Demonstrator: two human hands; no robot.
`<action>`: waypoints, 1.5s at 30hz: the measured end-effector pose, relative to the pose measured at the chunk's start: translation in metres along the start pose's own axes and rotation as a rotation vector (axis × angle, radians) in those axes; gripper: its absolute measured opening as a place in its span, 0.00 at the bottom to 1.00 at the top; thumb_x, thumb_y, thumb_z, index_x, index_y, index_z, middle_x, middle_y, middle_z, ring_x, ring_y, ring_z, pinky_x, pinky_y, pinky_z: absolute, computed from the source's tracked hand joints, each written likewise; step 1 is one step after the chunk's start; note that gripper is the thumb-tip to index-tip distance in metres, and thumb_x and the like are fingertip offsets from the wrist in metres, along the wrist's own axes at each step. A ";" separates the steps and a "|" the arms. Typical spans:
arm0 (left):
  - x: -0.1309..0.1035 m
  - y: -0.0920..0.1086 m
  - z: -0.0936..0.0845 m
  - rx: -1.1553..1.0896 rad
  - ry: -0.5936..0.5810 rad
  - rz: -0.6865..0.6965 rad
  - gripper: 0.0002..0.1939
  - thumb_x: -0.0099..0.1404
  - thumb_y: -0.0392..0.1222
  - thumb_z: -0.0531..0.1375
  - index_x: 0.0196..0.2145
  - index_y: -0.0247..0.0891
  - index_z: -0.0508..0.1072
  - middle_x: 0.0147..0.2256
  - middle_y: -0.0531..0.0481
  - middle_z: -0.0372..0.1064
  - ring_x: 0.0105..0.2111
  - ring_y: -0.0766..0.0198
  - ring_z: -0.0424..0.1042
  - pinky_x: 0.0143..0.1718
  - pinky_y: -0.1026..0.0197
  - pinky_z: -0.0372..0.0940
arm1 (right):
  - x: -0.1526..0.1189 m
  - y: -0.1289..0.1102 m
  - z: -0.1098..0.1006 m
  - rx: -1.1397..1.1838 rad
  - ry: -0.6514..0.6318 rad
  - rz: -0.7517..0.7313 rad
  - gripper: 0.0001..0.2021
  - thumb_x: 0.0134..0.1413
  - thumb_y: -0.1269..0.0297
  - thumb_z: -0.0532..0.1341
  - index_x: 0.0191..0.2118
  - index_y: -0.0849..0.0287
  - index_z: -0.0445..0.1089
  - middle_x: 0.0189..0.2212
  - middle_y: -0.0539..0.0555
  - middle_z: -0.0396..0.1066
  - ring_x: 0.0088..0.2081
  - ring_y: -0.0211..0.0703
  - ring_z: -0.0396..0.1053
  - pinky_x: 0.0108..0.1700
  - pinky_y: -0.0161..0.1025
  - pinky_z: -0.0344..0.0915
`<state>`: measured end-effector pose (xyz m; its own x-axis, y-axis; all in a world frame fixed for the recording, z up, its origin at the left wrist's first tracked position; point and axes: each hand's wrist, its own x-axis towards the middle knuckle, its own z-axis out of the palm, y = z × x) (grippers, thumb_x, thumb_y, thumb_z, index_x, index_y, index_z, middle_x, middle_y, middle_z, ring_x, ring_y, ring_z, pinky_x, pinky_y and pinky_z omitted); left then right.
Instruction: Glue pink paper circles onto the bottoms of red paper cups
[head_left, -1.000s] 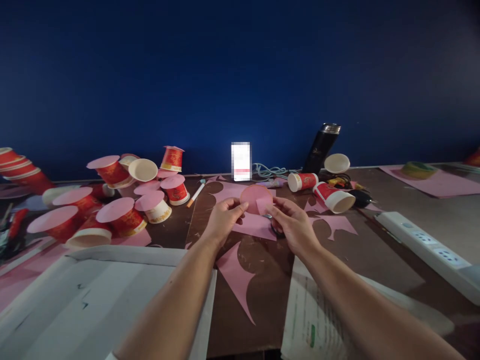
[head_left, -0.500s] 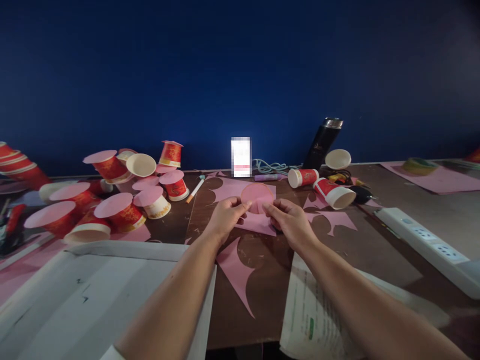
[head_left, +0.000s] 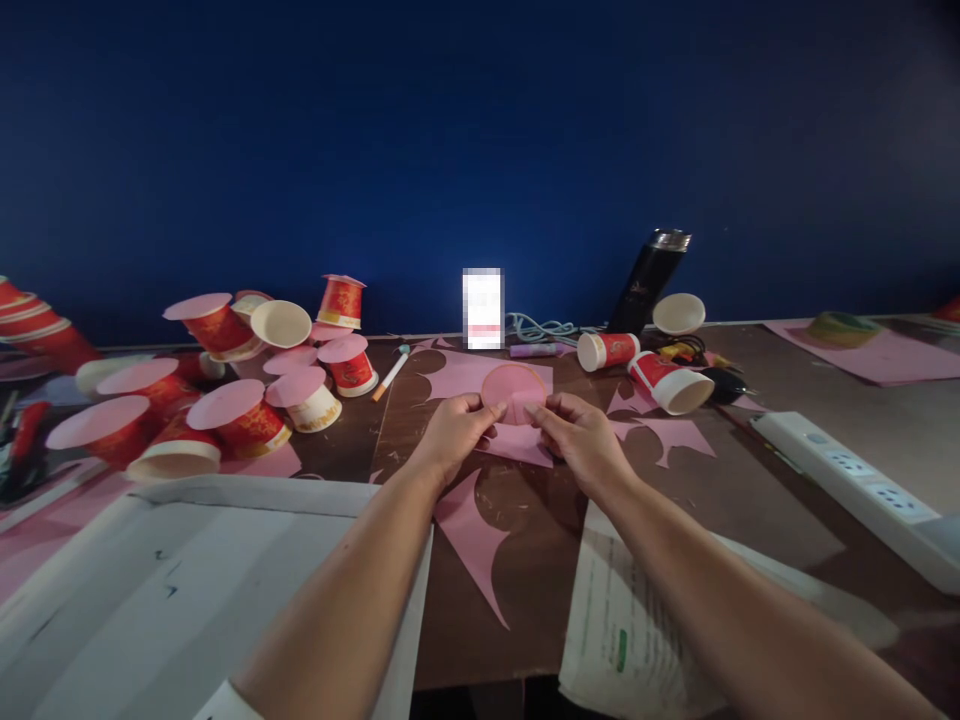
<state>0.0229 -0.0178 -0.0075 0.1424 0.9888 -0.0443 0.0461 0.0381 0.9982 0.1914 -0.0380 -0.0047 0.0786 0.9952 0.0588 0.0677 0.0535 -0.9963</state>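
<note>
Left hand (head_left: 450, 437), right hand (head_left: 585, 440): fingers (head_left: 490, 413) pinching pink paper disc (head_left: 514, 388) along near edge, probably for even, steady support.

The flat, dark brown counter (head_left: 457, 650) looks like smooth, dull wood. The round pink disc (head_left: 514, 388) is thin, matt paper. By the far edge, the tilted black cylindrical flask (head_left: 641, 290) has a dull body and shiny metal rim; the long white power strip (head_left: 862, 485) looks like smooth plastic.
</note>
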 end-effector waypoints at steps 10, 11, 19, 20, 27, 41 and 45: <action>-0.003 0.003 0.002 -0.047 -0.005 -0.086 0.16 0.54 0.52 0.64 0.25 0.35 0.67 0.19 0.54 0.63 0.16 0.73 0.60 0.19 0.68 0.54 | -0.002 -0.002 0.001 -0.017 0.018 -0.025 0.16 0.44 0.51 0.66 0.28 0.60 0.69 0.16 0.44 0.59 0.17 0.30 0.54 0.19 0.31 0.48; -0.003 0.004 0.002 -0.049 -0.006 -0.091 0.16 0.55 0.51 0.64 0.25 0.35 0.67 0.19 0.54 0.63 0.16 0.73 0.60 0.19 0.68 0.54 | -0.002 -0.002 0.001 -0.018 0.019 -0.031 0.16 0.44 0.51 0.66 0.28 0.60 0.69 0.16 0.44 0.59 0.17 0.30 0.54 0.19 0.31 0.48; -0.004 0.004 0.002 -0.055 -0.013 -0.093 0.15 0.55 0.50 0.64 0.26 0.35 0.69 0.19 0.54 0.63 0.17 0.73 0.60 0.19 0.69 0.54 | -0.003 -0.003 0.002 -0.079 0.025 -0.051 0.15 0.46 0.51 0.65 0.27 0.59 0.69 0.16 0.45 0.60 0.18 0.32 0.56 0.20 0.31 0.51; -0.004 0.004 0.002 -0.053 -0.010 -0.095 0.15 0.55 0.50 0.64 0.26 0.34 0.69 0.19 0.53 0.64 0.17 0.73 0.60 0.19 0.69 0.55 | -0.003 -0.003 0.002 -0.089 0.028 -0.059 0.15 0.46 0.51 0.65 0.27 0.59 0.69 0.16 0.45 0.61 0.18 0.32 0.56 0.20 0.32 0.52; -0.005 0.006 0.003 -0.040 -0.004 -0.127 0.15 0.54 0.49 0.65 0.27 0.34 0.69 0.20 0.53 0.65 0.16 0.73 0.61 0.18 0.69 0.54 | -0.003 -0.002 0.002 -0.190 0.046 -0.114 0.15 0.48 0.51 0.63 0.26 0.59 0.68 0.16 0.45 0.61 0.18 0.33 0.56 0.22 0.33 0.53; -0.007 0.008 0.005 -0.053 -0.013 -0.134 0.17 0.50 0.50 0.67 0.29 0.34 0.71 0.21 0.53 0.63 0.16 0.72 0.59 0.17 0.67 0.52 | -0.006 -0.001 0.006 -0.215 0.040 -0.124 0.18 0.49 0.46 0.62 0.28 0.59 0.70 0.20 0.47 0.63 0.20 0.33 0.56 0.22 0.33 0.53; -0.007 0.008 0.005 -0.067 0.014 -0.090 0.14 0.51 0.47 0.66 0.28 0.33 0.71 0.21 0.54 0.62 0.17 0.73 0.59 0.19 0.67 0.53 | -0.007 -0.004 0.007 -0.187 -0.033 -0.058 0.20 0.48 0.45 0.62 0.33 0.60 0.73 0.20 0.47 0.64 0.20 0.33 0.55 0.22 0.33 0.52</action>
<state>0.0274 -0.0250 0.0010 0.1268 0.9829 -0.1336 -0.0079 0.1357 0.9907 0.1838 -0.0442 -0.0013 0.0369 0.9932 0.1103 0.2549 0.0973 -0.9620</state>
